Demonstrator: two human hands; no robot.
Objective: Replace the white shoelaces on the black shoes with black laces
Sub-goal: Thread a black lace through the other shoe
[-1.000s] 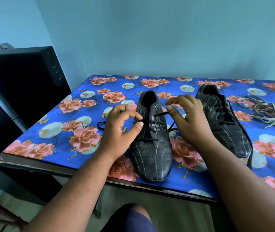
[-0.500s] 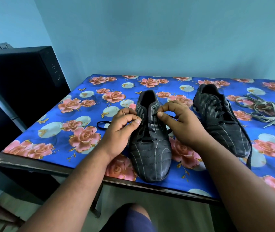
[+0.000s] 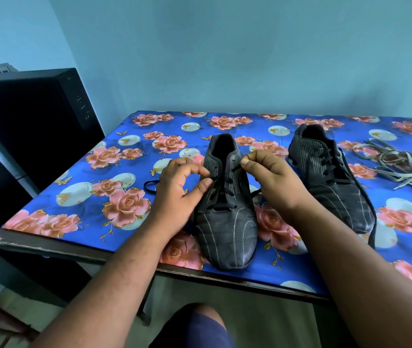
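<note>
We are lacing the near shoe (image 3: 225, 212), which lies toe toward us at the front edge of the tabletop (image 3: 49, 243). The black lace (image 3: 221, 190) already crosses its lower eyelets; the upper ones look empty. Our right hand (image 3: 272, 182) has its grip pinching the lace end just beside an upper right eyelet. Our left hand (image 3: 180, 189) holds the shoe's left flank between thumb and curled fingers, steadying it. The next move, we judge, calls for feeding that tip cleanly through the eyelet and pulling the slack even. The second shoe (image 3: 330, 177) to the right looks laced in black, and the removed white laces (image 3: 398, 167) lie heaped beyond it.
</note>
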